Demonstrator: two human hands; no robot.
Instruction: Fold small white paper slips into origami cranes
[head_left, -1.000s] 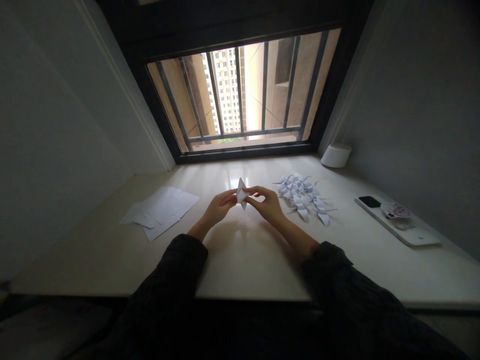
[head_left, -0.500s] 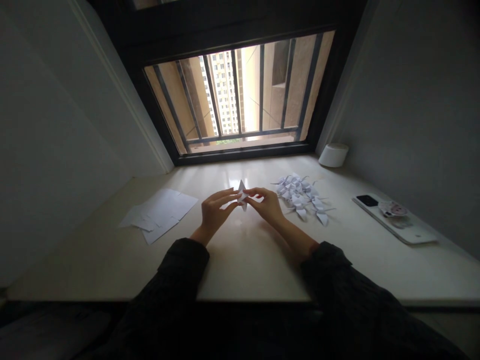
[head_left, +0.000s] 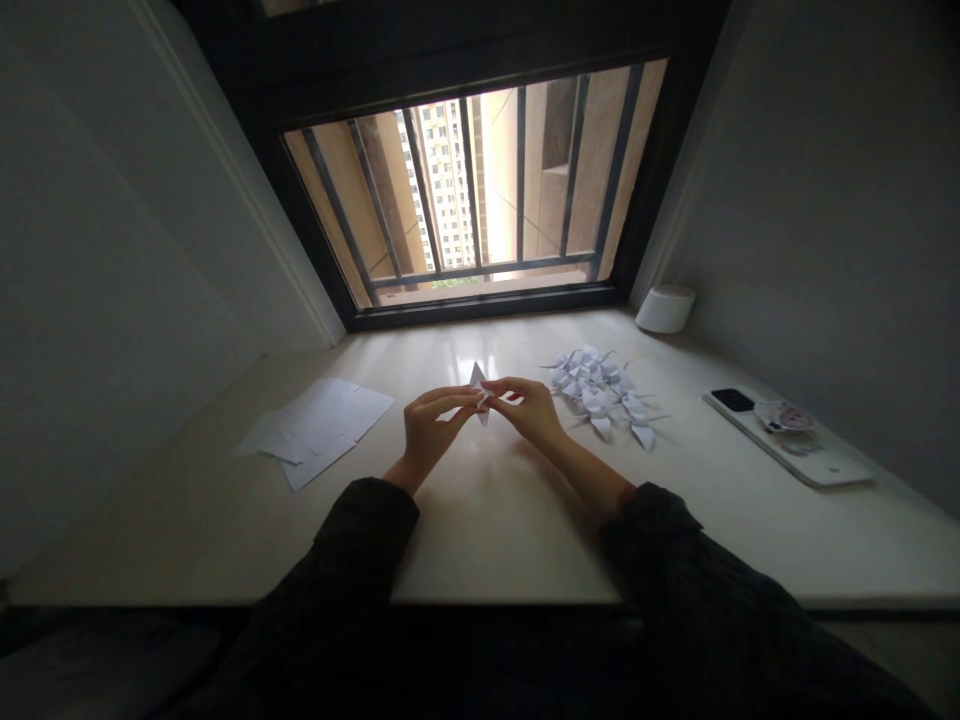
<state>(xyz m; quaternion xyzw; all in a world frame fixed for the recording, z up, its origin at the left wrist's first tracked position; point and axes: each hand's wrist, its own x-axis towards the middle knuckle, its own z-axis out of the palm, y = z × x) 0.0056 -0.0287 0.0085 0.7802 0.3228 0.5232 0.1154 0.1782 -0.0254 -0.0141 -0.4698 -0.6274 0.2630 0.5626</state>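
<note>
A small piece of folded white paper [head_left: 478,376] with pointed ends is held between my two hands, above the middle of the pale sill. My left hand [head_left: 433,420] pinches its left side between thumb and fingers. From the other side my right hand [head_left: 531,408] grips it with thumb and index finger. One point sticks up beyond my fingertips and another points down toward me; the fingers cover its middle. Just right of my right hand lies a pile of folded white paper cranes [head_left: 592,382].
Loose white paper sheets [head_left: 337,420] lie at the left. A phone [head_left: 787,440] with a round grip on its back rests at the right. Near the right wall stands a white cylindrical object [head_left: 665,309]. A barred window [head_left: 480,200] rises behind the sill [head_left: 495,540].
The folded paper has tilted slightly, its upper point leaning left. My left fingers have drawn closer together on it. The pile, sheets and phone stay in place.
</note>
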